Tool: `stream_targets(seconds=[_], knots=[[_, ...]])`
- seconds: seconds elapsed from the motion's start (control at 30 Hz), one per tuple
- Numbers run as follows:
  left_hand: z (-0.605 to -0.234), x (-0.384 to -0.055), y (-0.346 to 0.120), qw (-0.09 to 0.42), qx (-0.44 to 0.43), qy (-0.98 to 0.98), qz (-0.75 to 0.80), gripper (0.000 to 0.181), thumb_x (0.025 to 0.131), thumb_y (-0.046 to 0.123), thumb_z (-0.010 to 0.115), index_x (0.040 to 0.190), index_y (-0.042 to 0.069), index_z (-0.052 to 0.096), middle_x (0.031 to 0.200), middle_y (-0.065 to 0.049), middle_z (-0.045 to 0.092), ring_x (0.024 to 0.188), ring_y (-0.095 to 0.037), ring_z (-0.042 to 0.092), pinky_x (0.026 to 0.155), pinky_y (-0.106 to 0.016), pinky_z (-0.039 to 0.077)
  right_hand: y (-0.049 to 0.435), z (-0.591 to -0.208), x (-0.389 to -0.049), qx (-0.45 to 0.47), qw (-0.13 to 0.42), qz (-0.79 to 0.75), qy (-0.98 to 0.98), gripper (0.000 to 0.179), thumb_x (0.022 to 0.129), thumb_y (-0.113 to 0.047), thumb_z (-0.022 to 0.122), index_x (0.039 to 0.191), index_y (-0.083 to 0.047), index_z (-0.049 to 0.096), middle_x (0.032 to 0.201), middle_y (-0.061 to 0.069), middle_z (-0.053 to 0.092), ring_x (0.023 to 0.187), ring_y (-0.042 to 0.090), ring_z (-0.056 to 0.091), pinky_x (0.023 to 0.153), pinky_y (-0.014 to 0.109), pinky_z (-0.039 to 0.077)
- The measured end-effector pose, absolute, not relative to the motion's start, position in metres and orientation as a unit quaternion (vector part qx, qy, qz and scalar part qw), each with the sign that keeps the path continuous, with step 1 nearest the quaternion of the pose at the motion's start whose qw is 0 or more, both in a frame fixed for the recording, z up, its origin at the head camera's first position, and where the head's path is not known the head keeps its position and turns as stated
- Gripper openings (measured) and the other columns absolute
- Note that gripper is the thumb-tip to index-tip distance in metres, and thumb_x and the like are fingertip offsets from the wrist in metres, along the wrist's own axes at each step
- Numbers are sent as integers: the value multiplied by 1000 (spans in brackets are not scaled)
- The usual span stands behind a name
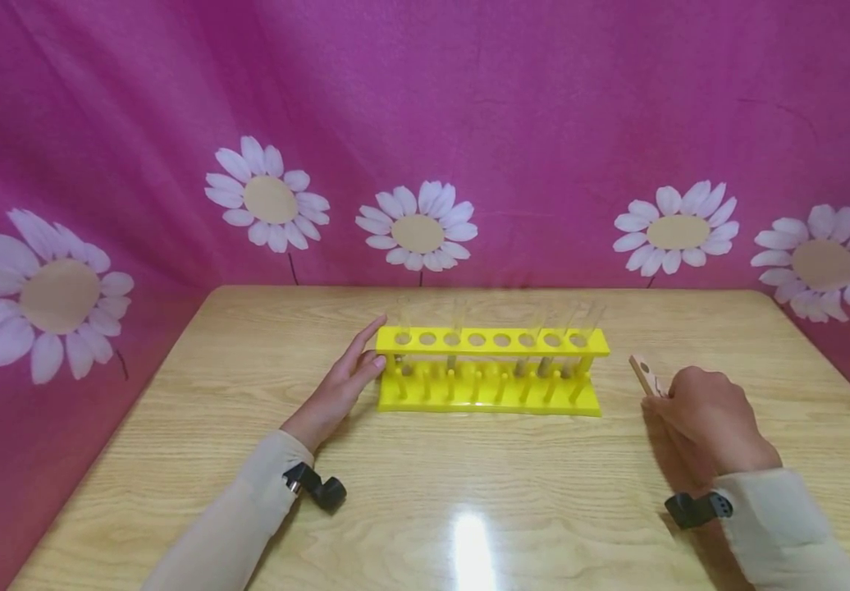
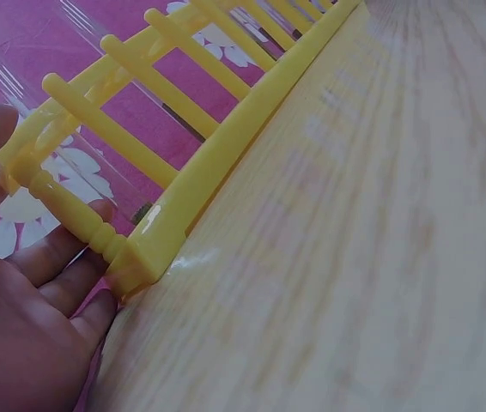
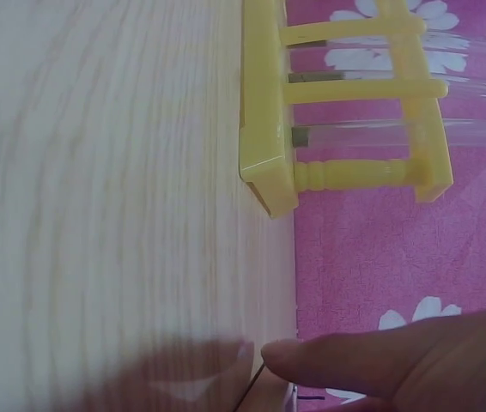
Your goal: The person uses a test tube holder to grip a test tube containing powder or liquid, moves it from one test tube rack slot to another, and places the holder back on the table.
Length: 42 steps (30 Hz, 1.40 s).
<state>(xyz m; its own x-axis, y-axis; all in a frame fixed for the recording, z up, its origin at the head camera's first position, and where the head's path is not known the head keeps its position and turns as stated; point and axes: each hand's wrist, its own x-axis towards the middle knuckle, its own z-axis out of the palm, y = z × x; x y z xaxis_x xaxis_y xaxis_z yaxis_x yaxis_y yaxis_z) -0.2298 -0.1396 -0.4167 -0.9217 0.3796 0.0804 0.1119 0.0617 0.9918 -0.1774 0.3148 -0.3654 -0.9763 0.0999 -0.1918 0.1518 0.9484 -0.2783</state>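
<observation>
A yellow test-tube rack (image 1: 491, 369) stands mid-table with several clear glass tubes (image 1: 552, 328) in its holes, mostly toward its right end. My left hand (image 1: 357, 365) lies flat with straight fingers against the rack's left end. In the left wrist view those fingers (image 2: 50, 257) touch the corner post of the rack (image 2: 209, 163), beside one tube (image 2: 84, 167). My right hand (image 1: 698, 414) rests on the table right of the rack, curled round a wooden clamp (image 1: 645, 374) whose tip points up and left. The right wrist view shows a finger (image 3: 380, 360) and the rack's end (image 3: 269, 146).
The wooden table (image 1: 469, 509) has a glossy top with a light glare near its front. A pink cloth with white daisies (image 1: 418, 230) hangs behind and at both sides of it. Each wrist carries a black camera mount (image 1: 317, 486).
</observation>
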Motion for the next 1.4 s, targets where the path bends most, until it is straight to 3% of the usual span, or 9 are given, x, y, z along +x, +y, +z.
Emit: stream_targets(seconds=[0.6,1.0,1.4], knots=[[-420,-229,-141,92,167,725,662,52,102,33,48,149,43,28,147,-4,41,129,-25,45,114,-52,17,308,-370,-178,93,69,-100,988,34,87,-29,67,69,-1,62,62,10,50,56,25,45,50,34,37],[-421,-227,-140,83,164,724,664,50,102,31,47,148,43,31,143,-8,45,128,-25,45,114,-52,16,308,-370,-181,103,78,-84,988,32,86,-26,68,81,4,63,64,12,51,58,27,47,51,35,38],[-421,-226,-141,81,181,715,670,50,102,27,48,148,41,33,136,-9,52,125,-25,48,114,-51,15,312,-368,-180,100,78,-102,987,27,86,-22,64,70,-1,62,63,11,50,56,26,46,49,35,37]])
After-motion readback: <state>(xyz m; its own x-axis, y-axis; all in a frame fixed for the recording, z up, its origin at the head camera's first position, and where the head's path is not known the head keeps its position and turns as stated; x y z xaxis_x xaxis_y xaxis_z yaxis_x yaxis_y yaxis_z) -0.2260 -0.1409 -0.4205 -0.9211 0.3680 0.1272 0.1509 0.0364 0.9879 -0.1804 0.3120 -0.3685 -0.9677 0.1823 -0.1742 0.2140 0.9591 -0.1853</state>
